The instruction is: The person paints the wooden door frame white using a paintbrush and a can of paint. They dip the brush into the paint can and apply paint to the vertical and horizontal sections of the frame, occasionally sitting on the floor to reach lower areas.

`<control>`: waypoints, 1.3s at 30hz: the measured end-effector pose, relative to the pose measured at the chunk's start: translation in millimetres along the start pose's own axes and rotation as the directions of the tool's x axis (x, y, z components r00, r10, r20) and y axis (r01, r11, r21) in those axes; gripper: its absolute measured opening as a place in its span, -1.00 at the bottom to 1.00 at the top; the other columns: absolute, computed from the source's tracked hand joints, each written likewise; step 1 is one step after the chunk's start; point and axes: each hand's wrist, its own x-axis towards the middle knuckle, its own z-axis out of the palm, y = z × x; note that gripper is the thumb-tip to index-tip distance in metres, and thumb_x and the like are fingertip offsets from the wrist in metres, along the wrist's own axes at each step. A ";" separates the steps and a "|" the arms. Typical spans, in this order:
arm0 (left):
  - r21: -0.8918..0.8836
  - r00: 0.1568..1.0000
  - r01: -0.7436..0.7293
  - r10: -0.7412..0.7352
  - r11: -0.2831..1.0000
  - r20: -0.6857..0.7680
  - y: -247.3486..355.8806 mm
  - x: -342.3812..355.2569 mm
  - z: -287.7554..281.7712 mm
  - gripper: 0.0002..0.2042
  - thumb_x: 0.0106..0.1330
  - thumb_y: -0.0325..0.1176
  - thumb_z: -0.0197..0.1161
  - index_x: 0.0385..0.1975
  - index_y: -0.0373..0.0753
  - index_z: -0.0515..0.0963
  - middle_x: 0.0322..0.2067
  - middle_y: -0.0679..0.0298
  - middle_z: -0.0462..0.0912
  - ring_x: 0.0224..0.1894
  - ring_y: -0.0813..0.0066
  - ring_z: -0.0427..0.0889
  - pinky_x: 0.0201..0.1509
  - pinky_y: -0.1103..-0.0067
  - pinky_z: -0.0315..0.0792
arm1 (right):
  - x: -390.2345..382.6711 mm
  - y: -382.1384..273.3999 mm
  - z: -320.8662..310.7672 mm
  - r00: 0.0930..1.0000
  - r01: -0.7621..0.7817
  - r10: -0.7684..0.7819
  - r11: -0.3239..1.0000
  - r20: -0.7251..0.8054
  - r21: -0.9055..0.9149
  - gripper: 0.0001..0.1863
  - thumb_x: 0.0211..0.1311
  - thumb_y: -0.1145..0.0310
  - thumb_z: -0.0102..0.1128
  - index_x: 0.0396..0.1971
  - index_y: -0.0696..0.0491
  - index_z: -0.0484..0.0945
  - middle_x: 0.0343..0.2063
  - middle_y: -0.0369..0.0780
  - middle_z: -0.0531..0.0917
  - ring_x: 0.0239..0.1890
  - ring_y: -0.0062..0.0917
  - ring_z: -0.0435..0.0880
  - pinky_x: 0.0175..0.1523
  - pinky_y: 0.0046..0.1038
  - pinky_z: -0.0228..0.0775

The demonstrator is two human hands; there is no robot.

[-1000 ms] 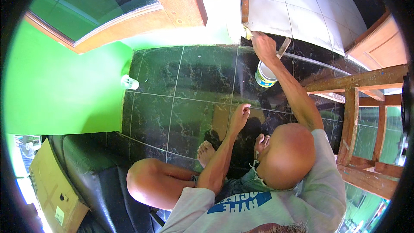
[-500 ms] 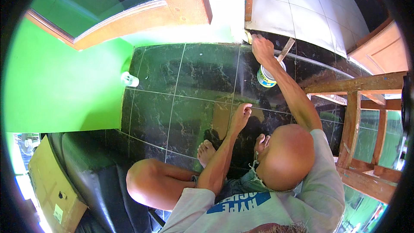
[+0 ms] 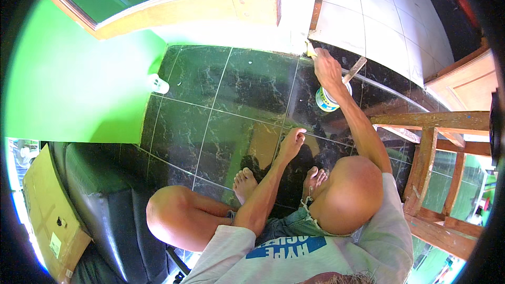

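Note:
My right hand point(image 3: 328, 68) reaches out to the foot of the white wall, beside the door opening. Pinched in its fingers is a small flat yellow piece point(image 3: 310, 49), pressed near the corner where wall and floor meet; its exact kind is unclear. Under my right forearm stands a white tin point(image 3: 326, 101) with a blue and yellow label. A flat wooden stick point(image 3: 355, 68) leans out of it, and the forearm hides part of the rim. My left hand point(image 3: 291, 144) hangs over the dark tiles with fingers loosely bent, thumb apart and nothing visible in them.
A white cup-like container point(image 3: 159, 84) lies by the green wall point(image 3: 79, 84). Overhead left is a wood-framed glass panel point(image 3: 252, 0). A wooden frame point(image 3: 431, 121) stands at right. A black padded seat point(image 3: 115, 205) and cardboard point(image 3: 50, 215) are at lower left.
The whole view has shifted slightly. My right hand stays by the wall's foot with its wrist turned a little, and the yellow piece shows more clearly. My left hand keeps about the same place.

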 end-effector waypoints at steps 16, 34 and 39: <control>-0.073 0.995 0.071 -0.066 0.995 0.068 6.3 1.8 -4.7 -0.71 0.42 -0.48 0.20 0.11 -0.23 0.53 -0.25 0.27 0.62 -0.20 0.45 0.62 -0.08 0.48 0.51 | 15.8 -4.6 23.1 0.987 -0.087 0.084 0.996 -0.136 -0.015 -0.73 0.32 0.51 0.07 -0.01 0.23 0.42 -0.24 0.16 0.66 -0.31 0.10 0.73 -0.25 0.01 0.61; -0.065 1.000 -0.030 0.030 0.997 0.006 -5.6 0.4 2.8 -0.72 0.42 -0.49 0.19 0.10 -0.23 0.52 -0.33 0.33 0.56 -0.32 0.54 0.54 -0.20 0.55 0.47 | 19.4 -28.9 -23.1 0.983 -0.075 0.080 0.996 -0.167 0.039 -0.64 0.34 0.48 0.15 0.11 0.20 0.45 -0.06 0.12 0.66 -0.15 0.05 0.72 -0.05 -0.06 0.60; -0.088 0.998 0.052 -0.048 0.995 0.045 -3.1 2.8 -0.4 -0.71 0.38 -0.48 0.20 0.09 -0.24 0.52 -0.32 0.26 0.59 -0.28 0.44 0.59 -0.11 0.48 0.49 | 31.6 -13.0 -20.1 0.981 -0.053 0.054 0.999 -0.187 0.012 -0.65 0.33 0.47 0.16 0.09 0.18 0.47 -0.10 0.11 0.67 -0.18 0.05 0.72 -0.06 -0.05 0.60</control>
